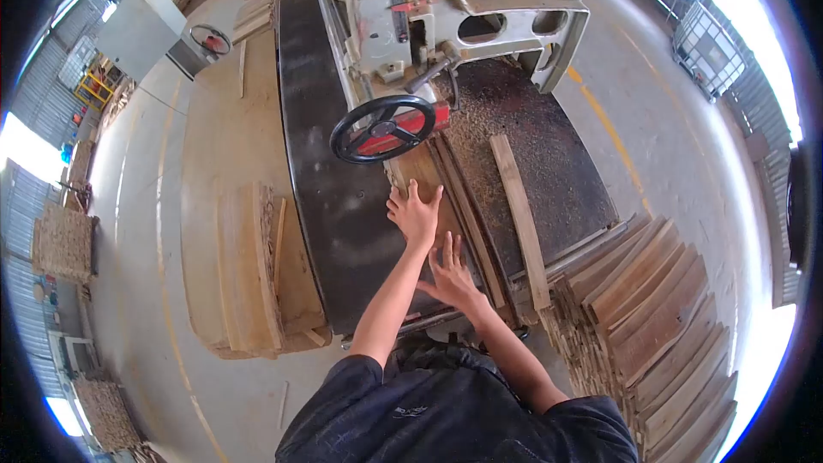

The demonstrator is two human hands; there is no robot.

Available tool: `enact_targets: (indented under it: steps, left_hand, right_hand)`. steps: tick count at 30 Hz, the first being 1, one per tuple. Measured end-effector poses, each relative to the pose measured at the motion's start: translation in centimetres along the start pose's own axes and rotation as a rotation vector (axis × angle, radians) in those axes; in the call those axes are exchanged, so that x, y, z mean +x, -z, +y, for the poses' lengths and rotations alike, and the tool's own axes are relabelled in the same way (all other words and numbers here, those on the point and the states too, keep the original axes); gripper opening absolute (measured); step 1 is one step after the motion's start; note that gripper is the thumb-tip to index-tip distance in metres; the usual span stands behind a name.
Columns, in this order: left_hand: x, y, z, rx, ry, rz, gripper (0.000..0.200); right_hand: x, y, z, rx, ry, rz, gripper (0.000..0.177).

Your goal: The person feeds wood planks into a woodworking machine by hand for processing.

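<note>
A wooden board (419, 166) lies lengthwise on the dark machine table (321, 197), its far end running in under the machine head. My left hand (415, 217) rests on or just over this board with its fingers spread. Closer to my body, my right hand (453, 276) is open too, fingers stretched forward over the board's near part. Whether either palm presses on the wood cannot be made out. Along the board's right side runs a long, narrow guide strip (470, 227). Just beyond my left hand sits a black handwheel (383, 129) on the machine.
A loose narrow plank (519, 219) lies on the sawdust-strewn right side of the table. Stacked boards (647, 300) stand at the right. On the left, a wooden side table (214, 137) carries several boards (244, 266). The machine frame (514, 4) rises ahead.
</note>
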State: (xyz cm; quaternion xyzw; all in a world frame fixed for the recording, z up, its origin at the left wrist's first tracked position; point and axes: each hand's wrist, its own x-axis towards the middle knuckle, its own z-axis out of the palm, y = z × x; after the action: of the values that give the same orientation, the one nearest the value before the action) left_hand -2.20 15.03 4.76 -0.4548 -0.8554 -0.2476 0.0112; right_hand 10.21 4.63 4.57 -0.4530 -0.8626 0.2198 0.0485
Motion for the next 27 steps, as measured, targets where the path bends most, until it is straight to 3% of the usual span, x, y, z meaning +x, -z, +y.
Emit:
enact_targets:
  steps: [3, 5, 6, 9, 11, 12, 14, 17, 18, 21, 22, 23, 24, 25, 26, 27]
  left_hand:
    - [2.8, -1.1, -0.4, -0.054, 0.018, 0.104, 0.052]
    - [4.8, -2.1, -2.7, -0.308, -0.05, 0.078, 0.035]
    - [5.7, -3.9, -5.1, -0.494, -0.2, 0.213, 0.023]
    - [3.9, -0.6, -10.2, -0.662, -0.198, 0.29, 0.013]
    - [1.3, 1.3, -14.6, -0.79, -0.051, 0.107, 0.014]
    - [0.3, 2.5, -16.3, -0.789, -0.042, 0.127, 0.014]
    - [-1.4, 4.4, -18.2, -0.786, -0.249, -0.072, 0.012]
    - [-1.6, 6.8, -19.3, -0.809, -0.331, -0.157, 0.014]
    - [-1.1, 6.7, -20.4, -0.806, -0.334, -0.225, 0.017]
    - [1.7, 12.0, -23.4, -0.378, -0.372, -0.041, 0.029]
    - [2.7, 13.9, -25.1, -0.283, -0.303, 0.058, 0.031]
    - [3.5, 15.0, -27.5, -0.191, -0.195, 0.154, 0.033]
    - [3.8, 17.6, -29.6, -0.028, 0.069, 0.082, 0.038]
    - [4.8, 16.5, -35.7, 0.179, 0.072, 0.242, 0.044]
    - [4.2, 20.2, -35.9, -0.3, 0.386, 0.28, 0.054]
    - [4.4, 18.9, -41.7, 0.291, 0.715, 0.228, 0.071]
  right_hand:
    - [1.8, 0.2, 1.0, -0.021, 0.04, -0.025, 0.088]
    - [3.9, 0.8, 1.5, 0.011, 0.022, -0.039, 0.081]
    - [4.8, 2.0, 1.2, 0.058, 0.015, -0.064, 0.076]
    - [8.4, 1.6, 2.3, 0.082, 0.009, -0.069, 0.074]
    - [10.4, 2.1, 2.1, 0.09, 0.018, -0.074, 0.072]
    - [11.5, 2.0, 2.3, 0.089, 0.005, -0.077, 0.072]
    - [13.4, 2.8, 2.0, 0.073, -0.02, -0.098, 0.072]
    - [17.2, 2.8, 3.3, 0.026, 0.014, -0.128, 0.075]
    - [18.2, 3.4, 3.6, 0.119, 0.007, -0.122, 0.073]
    - [20.2, 3.8, 5.2, 0.569, -0.033, 0.049, 0.062]
    - [19.8, 3.4, 5.2, 0.82, -0.104, 0.138, 0.054]
    - [18.9, 2.6, 5.4, 0.82, -0.108, 0.144, 0.054]
    - [17.2, 1.3, 5.9, 0.676, -0.057, 0.136, 0.053]
    - [15.1, 0.6, 6.1, 0.528, -0.009, 0.129, 0.051]
    - [12.5, 0.0, 5.6, 0.351, 0.036, 0.095, 0.052]
    - [9.6, -0.5, 4.4, 0.174, 0.084, 0.058, 0.052]
